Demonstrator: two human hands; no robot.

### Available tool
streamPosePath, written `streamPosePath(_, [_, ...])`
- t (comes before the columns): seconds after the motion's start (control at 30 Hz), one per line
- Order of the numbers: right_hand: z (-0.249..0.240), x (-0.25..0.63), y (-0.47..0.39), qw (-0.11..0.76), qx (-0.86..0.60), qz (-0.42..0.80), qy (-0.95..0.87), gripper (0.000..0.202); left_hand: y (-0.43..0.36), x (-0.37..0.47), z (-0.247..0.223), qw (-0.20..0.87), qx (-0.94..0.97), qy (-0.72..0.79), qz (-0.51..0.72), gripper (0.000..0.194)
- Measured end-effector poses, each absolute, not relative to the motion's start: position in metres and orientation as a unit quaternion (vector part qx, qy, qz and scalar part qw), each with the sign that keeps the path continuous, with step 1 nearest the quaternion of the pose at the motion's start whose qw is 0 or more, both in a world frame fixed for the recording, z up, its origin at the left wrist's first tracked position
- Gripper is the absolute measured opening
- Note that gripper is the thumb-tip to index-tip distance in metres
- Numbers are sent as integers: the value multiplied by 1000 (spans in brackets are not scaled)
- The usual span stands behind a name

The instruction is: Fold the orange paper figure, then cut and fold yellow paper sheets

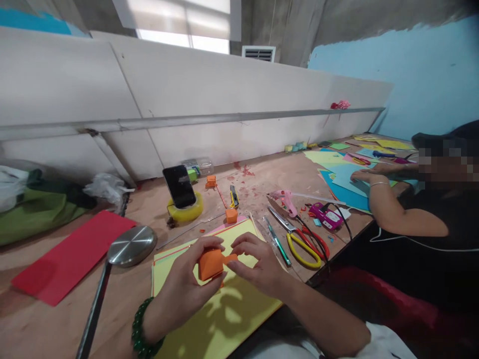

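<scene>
In the head view, I'm holding the orange paper box [210,265] in my left hand [183,281], over the yellow paper [239,319]. That hand is closing around the box, the fingers curving over its upper side while the thumb is pressing from below. A green bead bracelet [139,326] is circling the wrist.

My right hand [260,264] is facing it, half open, with its fingers curling and standing a little apart. Its thumb is touching the small orange tab [230,259] at the right side of the box; I can't tell whether the fingers are pinching the tab or only resting by it. The two hands are sitting close together, with the box and its tab between them.

Just beyond the paper, a small orange cube [231,216] is lying on the table [258,177], and a yellow box cutter [234,197] is lying behind it. To the right, scissors [295,234] and a green craft knife [279,244] are lying near my right hand. A phone [178,185] is leaning upright in a roll of yellow tape [187,212]. On the far right, another person's hands [368,175] are resting over coloured sheets.
</scene>
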State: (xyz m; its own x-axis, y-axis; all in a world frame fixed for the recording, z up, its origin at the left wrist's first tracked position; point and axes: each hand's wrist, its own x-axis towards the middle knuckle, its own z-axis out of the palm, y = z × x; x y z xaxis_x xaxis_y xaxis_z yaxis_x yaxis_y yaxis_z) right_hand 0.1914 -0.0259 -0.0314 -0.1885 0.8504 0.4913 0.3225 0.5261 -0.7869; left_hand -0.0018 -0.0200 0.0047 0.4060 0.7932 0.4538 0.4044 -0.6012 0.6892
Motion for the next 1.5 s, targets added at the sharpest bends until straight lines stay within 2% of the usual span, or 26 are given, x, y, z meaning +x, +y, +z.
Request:
streamPosePath(0.1, [-33,192,-24,469,-409,356,-697,27,-21,-6,5,232,834,337,370,64])
streamPosePath(0.13, [-33,192,-23,463,-409,374,-692,29,-21,-7,5,231,839,336,361,69])
streamPosePath(0.23, [-35,190,-23,465,-415,350,-699,27,-21,-7,6,228,835,365,343,57])
streamPosePath(0.4, [-37,186,-26,481,-401,199,-753,20,-19,-2,9,250,792,430,353,30])
streamPosePath(0.5, [-39,186,-27,473,-391,158,-774,23,-18,-1,12,262,768,450,373,26])
streamPosePath(0.6, [-41,190,-28,447,-406,163,-781,45,-17,-1,14,270,764,453,373,26])
streamPosePath(0.7, [-42,194,-29,441,-419,260,-750,73,-17,-2,16,274,754,459,382,26])
streamPosePath(0.77, [-42,197,-30,475,-421,322,-702,68,-16,-2,16,279,743,468,389,28])
streamPosePath(0.87, [-40,197,-30,563,-418,367,-611,42,-15,-3,17,286,732,485,383,28])
streamPosePath(0.93, [-36,197,-29,589,-399,442,-546,29,-14,-5,18,272,735,493,379,28])
streamPosePath(1.07, [-26,198,-25,562,-349,643,-386,29,-13,-10,20,213,739,507,389,31])
streamPosePath(1.17, [-23,197,-22,544,-344,700,-310,36,-12,-13,22,210,736,508,395,31])
streamPosePath(1.33, [-27,197,-19,545,-359,678,-339,37,-11,-16,29,237,722,517,394,28])
streamPosePath(1.5, [-32,211,-18,602,-389,516,-469,46,-10,-19,36,262,689,552,390,36])
